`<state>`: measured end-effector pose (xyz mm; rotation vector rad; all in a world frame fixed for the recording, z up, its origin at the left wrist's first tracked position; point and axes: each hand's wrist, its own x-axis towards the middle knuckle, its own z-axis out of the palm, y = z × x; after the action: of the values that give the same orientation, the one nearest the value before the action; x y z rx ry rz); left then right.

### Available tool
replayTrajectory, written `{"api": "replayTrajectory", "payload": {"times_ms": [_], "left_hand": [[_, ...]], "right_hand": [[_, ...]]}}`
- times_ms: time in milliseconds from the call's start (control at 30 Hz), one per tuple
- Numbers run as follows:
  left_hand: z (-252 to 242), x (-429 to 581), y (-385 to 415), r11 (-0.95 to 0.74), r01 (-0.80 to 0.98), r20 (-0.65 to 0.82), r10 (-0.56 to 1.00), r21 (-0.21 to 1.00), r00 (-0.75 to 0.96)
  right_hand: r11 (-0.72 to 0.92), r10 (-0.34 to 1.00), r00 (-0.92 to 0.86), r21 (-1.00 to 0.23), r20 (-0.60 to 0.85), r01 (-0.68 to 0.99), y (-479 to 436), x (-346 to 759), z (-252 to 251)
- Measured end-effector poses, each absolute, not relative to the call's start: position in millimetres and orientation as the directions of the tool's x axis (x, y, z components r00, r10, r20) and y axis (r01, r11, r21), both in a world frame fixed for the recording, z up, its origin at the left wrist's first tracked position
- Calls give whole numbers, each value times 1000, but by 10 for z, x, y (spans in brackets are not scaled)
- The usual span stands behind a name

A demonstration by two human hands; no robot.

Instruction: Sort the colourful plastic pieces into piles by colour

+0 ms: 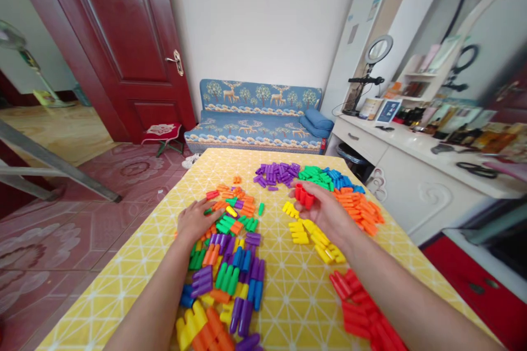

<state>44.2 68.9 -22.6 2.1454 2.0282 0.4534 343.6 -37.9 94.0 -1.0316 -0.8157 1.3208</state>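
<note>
A yellow patterned table carries plastic blocks. My left hand lies with fingers spread on the mixed pile of coloured blocks at the left. My right hand is closed on a red block, held just above the table near the middle. Sorted heaps lie around it: yellow blocks below the hand, orange blocks to its right, green blocks and blue blocks behind, purple blocks at the back. Red blocks lie under my right forearm.
A white dresser with a ring light and clutter stands close on the right. A blue sofa sits behind the table, a red door at the left, with a small stool by it.
</note>
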Motion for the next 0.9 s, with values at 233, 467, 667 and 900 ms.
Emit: {"api": "replayTrajectory", "payload": {"times_ms": [233, 467, 667, 900], "left_hand": [[-249, 437, 701, -72, 943, 120, 992, 325, 34], [-231, 444, 690, -72, 947, 107, 993, 313, 40], [-202, 455, 667, -81, 949, 111, 993, 304, 49], [-256, 444, 687, -90, 944, 154, 987, 318, 42]], "right_hand": [[-238, 952, 282, -871, -121, 429, -703, 4776, 467], [-136, 965, 246, -624, 93, 769, -941, 5190, -2], [-68, 991, 107, -374, 84, 925, -1013, 5232, -11], [88, 948, 9, -287, 319, 954, -925, 4491, 379]]}}
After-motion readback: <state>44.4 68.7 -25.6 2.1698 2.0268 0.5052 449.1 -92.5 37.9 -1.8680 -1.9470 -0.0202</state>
